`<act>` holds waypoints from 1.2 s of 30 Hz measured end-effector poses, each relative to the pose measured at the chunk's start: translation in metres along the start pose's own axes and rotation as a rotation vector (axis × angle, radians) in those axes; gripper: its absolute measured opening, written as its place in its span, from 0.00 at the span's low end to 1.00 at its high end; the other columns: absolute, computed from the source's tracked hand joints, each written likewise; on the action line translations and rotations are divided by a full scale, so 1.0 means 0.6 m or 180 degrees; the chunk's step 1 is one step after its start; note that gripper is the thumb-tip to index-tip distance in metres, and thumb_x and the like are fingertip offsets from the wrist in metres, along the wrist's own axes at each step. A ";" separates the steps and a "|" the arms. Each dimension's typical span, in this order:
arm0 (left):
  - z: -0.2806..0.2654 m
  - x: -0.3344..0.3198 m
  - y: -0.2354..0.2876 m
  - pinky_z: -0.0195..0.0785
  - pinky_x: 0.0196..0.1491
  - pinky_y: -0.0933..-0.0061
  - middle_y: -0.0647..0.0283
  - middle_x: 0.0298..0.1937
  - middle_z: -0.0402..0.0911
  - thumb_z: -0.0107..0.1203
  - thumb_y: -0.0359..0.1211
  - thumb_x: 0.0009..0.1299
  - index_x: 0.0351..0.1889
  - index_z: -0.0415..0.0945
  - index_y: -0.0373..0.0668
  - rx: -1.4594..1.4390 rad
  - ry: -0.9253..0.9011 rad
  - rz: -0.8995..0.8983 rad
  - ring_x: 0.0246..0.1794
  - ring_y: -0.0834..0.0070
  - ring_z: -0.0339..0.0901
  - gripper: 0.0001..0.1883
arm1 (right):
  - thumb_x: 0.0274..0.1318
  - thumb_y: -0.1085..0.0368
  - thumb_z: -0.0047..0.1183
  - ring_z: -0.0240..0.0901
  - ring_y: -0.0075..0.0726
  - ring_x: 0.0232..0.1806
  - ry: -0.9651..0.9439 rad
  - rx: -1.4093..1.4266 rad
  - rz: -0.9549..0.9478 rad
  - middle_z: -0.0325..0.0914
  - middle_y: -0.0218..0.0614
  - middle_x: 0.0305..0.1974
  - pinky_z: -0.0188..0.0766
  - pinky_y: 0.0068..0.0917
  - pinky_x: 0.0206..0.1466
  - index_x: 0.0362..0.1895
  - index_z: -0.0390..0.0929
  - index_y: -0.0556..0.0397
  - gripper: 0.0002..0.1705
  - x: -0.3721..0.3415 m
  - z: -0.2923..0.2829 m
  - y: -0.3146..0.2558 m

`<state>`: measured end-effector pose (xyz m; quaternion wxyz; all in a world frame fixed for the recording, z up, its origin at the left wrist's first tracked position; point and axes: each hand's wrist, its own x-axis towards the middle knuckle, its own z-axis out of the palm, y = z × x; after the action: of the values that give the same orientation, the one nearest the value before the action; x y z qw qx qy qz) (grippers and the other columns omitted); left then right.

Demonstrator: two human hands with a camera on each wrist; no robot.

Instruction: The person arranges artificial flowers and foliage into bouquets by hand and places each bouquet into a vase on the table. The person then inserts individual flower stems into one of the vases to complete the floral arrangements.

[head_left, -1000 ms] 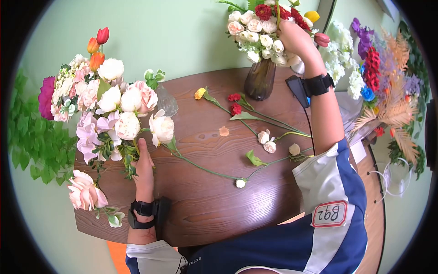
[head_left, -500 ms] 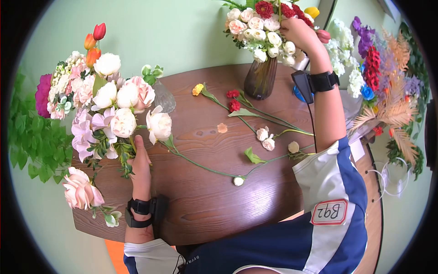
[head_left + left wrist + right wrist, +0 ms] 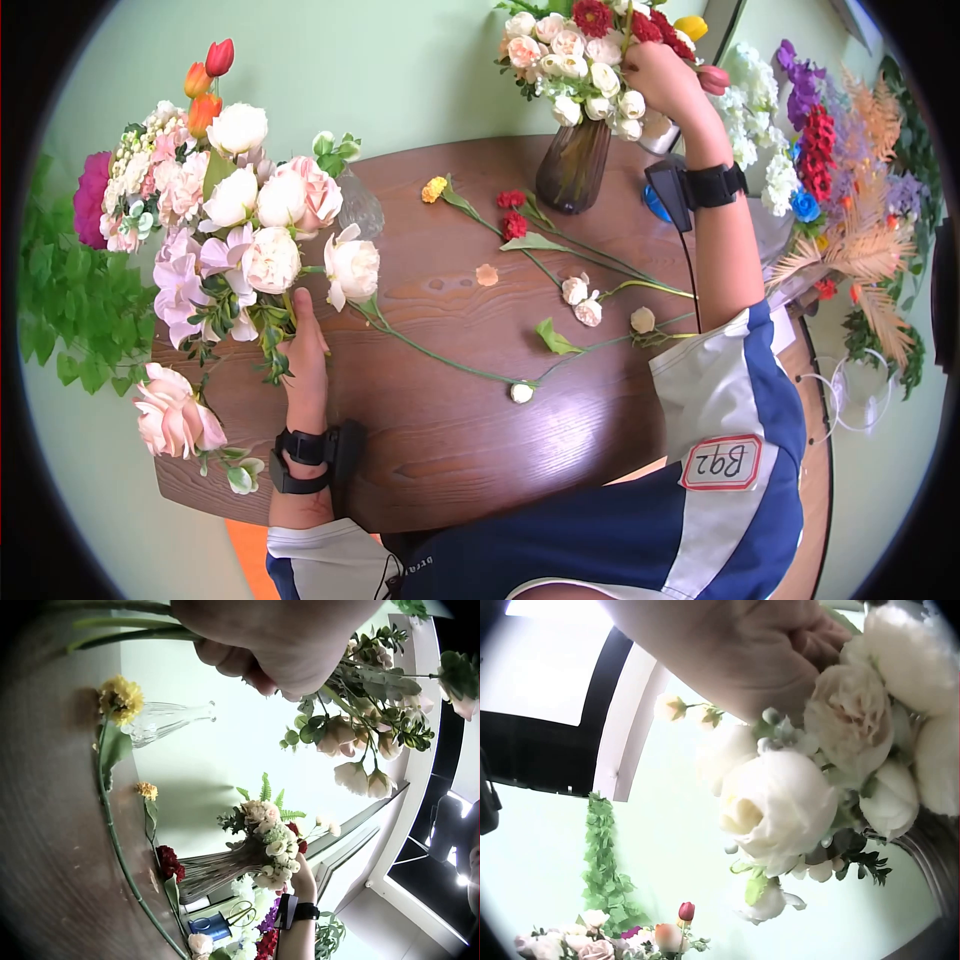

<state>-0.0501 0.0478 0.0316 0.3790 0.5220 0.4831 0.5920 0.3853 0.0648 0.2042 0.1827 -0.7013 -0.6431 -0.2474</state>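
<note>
My left hand point(image 3: 306, 365) grips the stems of a large bouquet with white roses point(image 3: 271, 259) at the table's left; in the left wrist view its fingers curl round green stems point(image 3: 135, 634). My right hand point(image 3: 664, 78) is among the flowers at the top of a dark ribbed vase point(image 3: 572, 168), its fingers pinching a green stem point(image 3: 627, 35). White and pale pink roses point(image 3: 778, 810) crowd close under that hand in the right wrist view, where its fingertips are partly hidden.
Loose stems with a yellow flower point(image 3: 433, 189), red carnations point(image 3: 513, 224) and small pale roses point(image 3: 588, 312) lie across the wooden table point(image 3: 450, 450). A clear glass vase point(image 3: 360, 207) stands behind the bouquet. More flowers point(image 3: 815, 150) fill the right side, near a blue spool point(image 3: 211, 926).
The right hand has moved slightly right and down with the stem, and the vase flowers have shifted. The left hand still grips the bouquet; the view has shifted a little.
</note>
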 end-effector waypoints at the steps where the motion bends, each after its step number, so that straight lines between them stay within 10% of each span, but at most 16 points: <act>1: 0.001 0.000 0.004 0.42 0.12 0.85 0.73 0.17 0.61 0.47 0.24 0.68 0.33 0.66 0.39 0.0028 0.0015 0.0011 0.10 0.90 0.53 0.02 | 0.46 0.65 0.51 0.70 0.58 0.30 0.0071 0.0001 -0.0041 0.73 0.54 0.26 0.67 0.39 0.34 0.31 0.76 0.62 0.11 0.000 0.003 0.004; 36: -0.001 0.003 -0.005 0.43 0.13 0.86 0.72 0.18 0.62 0.45 0.22 0.68 0.35 0.66 0.38 -0.0034 0.0016 -0.0004 0.11 0.89 0.53 0.02 | 0.52 0.63 0.50 0.71 0.58 0.30 0.0150 0.0438 -0.0062 0.72 0.55 0.26 0.65 0.41 0.34 0.33 0.73 0.63 0.13 0.008 -0.004 -0.017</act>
<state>-0.0515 0.0504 0.0290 0.3810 0.5181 0.4812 0.5957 0.3750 0.0684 0.2080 0.2431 -0.6748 -0.6609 -0.2208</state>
